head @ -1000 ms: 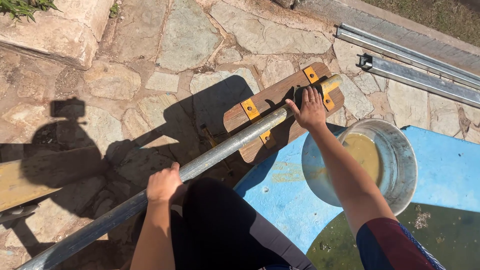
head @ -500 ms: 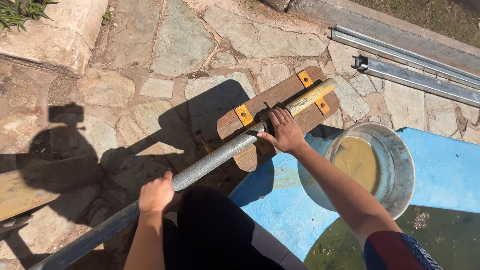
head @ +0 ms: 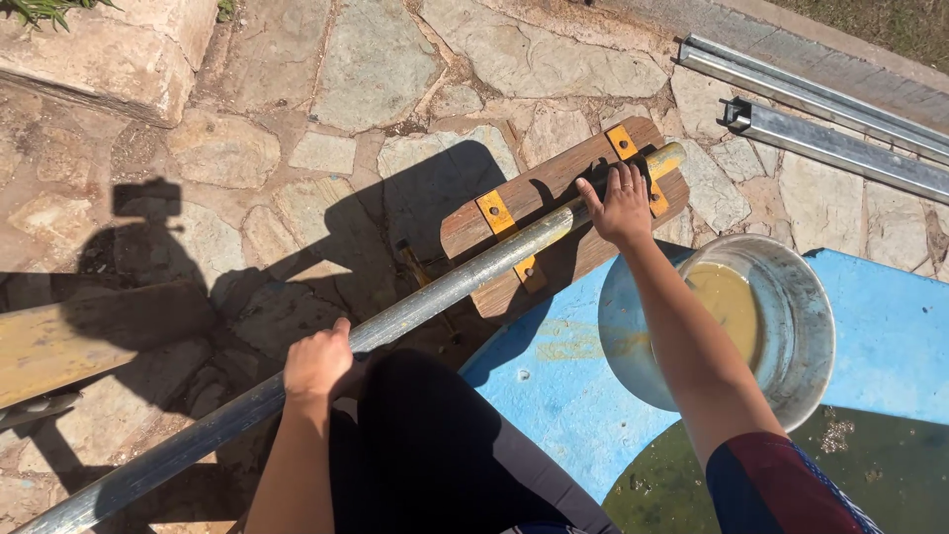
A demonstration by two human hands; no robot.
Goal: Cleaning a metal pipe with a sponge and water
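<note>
A long grey metal pole runs from the lower left up to a wooden board with yellow brackets that lies on the stone paving. My left hand grips the pole near its middle. My right hand is wrapped around the pole's far end, right over the board, beside a yellow bracket. The pole's yellowish tip sticks out past my right hand.
A metal bucket of murky yellowish liquid stands on a blue surface under my right forearm. Greenish water lies at the lower right. Metal rails lie at the top right. A yellowed plank is at the left.
My right hand slid back along the pole toward me half a second ago and has now moved out again to the far end at the board. My left hand keeps its grip.
</note>
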